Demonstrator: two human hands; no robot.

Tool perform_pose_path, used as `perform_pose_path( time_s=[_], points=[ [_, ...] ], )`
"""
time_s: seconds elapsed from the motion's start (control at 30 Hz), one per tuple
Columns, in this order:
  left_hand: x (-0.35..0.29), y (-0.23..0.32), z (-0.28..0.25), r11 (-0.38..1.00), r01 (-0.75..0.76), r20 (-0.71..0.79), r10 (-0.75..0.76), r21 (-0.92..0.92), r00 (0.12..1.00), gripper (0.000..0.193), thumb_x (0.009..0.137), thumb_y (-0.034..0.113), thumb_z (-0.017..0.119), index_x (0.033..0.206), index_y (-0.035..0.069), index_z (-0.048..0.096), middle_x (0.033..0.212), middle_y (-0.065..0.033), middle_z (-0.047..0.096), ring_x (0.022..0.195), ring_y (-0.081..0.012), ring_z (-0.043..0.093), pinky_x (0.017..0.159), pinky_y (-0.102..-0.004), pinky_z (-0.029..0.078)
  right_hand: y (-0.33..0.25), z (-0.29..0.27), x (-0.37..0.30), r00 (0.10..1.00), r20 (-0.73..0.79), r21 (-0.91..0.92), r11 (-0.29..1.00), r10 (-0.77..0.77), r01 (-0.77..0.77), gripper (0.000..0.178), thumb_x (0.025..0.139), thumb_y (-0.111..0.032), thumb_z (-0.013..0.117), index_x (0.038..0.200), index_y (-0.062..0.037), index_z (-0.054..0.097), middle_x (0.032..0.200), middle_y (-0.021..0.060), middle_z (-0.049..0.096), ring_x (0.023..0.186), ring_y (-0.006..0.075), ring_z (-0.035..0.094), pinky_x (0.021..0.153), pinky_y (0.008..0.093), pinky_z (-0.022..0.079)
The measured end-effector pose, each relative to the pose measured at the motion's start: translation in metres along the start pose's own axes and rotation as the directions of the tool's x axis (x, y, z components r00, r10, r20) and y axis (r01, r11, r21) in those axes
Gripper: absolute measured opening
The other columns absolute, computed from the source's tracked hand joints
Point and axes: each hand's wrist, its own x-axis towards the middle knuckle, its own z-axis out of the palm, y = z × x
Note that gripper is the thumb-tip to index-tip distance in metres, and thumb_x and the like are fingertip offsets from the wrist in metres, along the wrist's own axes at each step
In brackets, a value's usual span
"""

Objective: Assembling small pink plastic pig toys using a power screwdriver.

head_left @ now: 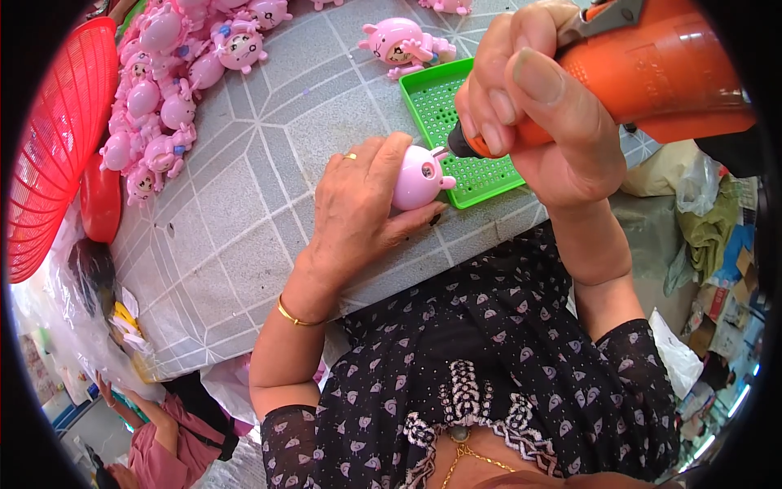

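My left hand (357,200), a ring on one finger, presses a pink plastic toy figure (415,181) against the table, its back turned up with a small round recess showing. The fingers wrap round the toy's left side. In my right hand (554,122) is an orange electric screwdriver (652,69), gripped around its front end. Its black nose points left, close to the toy's ears; whether the tip touches the toy I cannot tell. Just behind the toy lies a shallow green tray (482,198) with a dotted base, partly hidden by my right hand.
A heap of pink toys (167,106) covers the table's far left. Another pink toy (401,47) lies beyond the tray. A red plastic basket (61,155) stands at the left edge. Bags (692,183) are piled at right. Another person (175,436) is at lower left.
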Motion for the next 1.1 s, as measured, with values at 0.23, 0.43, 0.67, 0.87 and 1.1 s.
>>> perform_pose_path(
  time_s=[0.23, 0.43, 0.67, 0.87, 1.1],
  points=[
    [-0.002, -0.002, 0.004, 0.998, -0.061, -0.070, 0.063, 0.023, 0.996, 0.069, 0.073, 0.038, 0.086, 0.126, 0.004, 0.056, 0.101, -0.0147, 0.065, 0.086, -0.0350, 0.064, 0.076, -0.0450, 0.048, -0.001, 0.003, -0.003, 0.999, -0.009, -0.108, 0.993, -0.045, 0.044, 0.027, 0.081, -0.009, 0.083, 0.077, -0.0053, 0.057, 0.071, 0.0081, 0.061, 0.060, 0.0122, 0.058, 0.059, 0.0261, 0.052],
    [0.000, -0.003, 0.006, 0.998, -0.066, -0.034, 0.066, 0.024, 0.997, 0.069, 0.074, 0.038, 0.086, 0.125, 0.003, 0.057, 0.101, -0.0155, 0.065, 0.085, -0.0356, 0.064, 0.076, -0.0455, 0.048, -0.037, 0.018, -0.011, 0.962, -0.183, -0.332, 0.908, 0.204, -0.256, 0.026, 0.081, -0.017, 0.086, 0.073, -0.0071, 0.062, 0.073, 0.0045, 0.066, 0.068, 0.0105, 0.062, 0.067, 0.0244, 0.050],
    [-0.001, -0.004, 0.005, 0.997, -0.068, -0.068, 0.070, 0.031, 0.995, 0.068, 0.074, 0.037, 0.086, 0.124, 0.002, 0.057, 0.101, -0.0160, 0.065, 0.086, -0.0361, 0.064, 0.076, -0.0461, 0.048, 0.017, -0.015, 0.012, 0.951, 0.180, -0.453, 0.837, -0.253, 0.308, 0.018, 0.084, -0.011, 0.081, 0.081, -0.0043, 0.065, 0.072, 0.0022, 0.064, 0.063, 0.0118, 0.061, 0.062, 0.0257, 0.049],
    [-0.002, -0.003, 0.009, 0.996, -0.088, -0.114, 0.091, 0.033, 0.989, 0.067, 0.074, 0.037, 0.086, 0.124, 0.002, 0.057, 0.100, -0.0160, 0.064, 0.085, -0.0359, 0.063, 0.075, -0.0465, 0.048, 0.022, -0.013, 0.016, 0.630, 0.492, -0.416, 0.473, -0.601, 0.776, 0.014, 0.083, -0.005, 0.080, 0.085, -0.0008, 0.067, 0.073, 0.0012, 0.061, 0.061, 0.0105, 0.058, 0.054, 0.0259, 0.047],
    [-0.003, -0.005, 0.008, 0.999, -0.031, -0.074, 0.034, 0.043, 0.997, 0.067, 0.075, 0.037, 0.086, 0.124, 0.003, 0.055, 0.099, -0.0159, 0.063, 0.083, -0.0351, 0.063, 0.074, -0.0457, 0.048, 0.012, -0.023, 0.005, 0.979, 0.175, -0.144, 0.981, -0.107, 0.133, 0.018, 0.081, -0.011, 0.084, 0.085, -0.0030, 0.068, 0.074, -0.0011, 0.061, 0.062, 0.0084, 0.061, 0.052, 0.0233, 0.047]
  ],
)
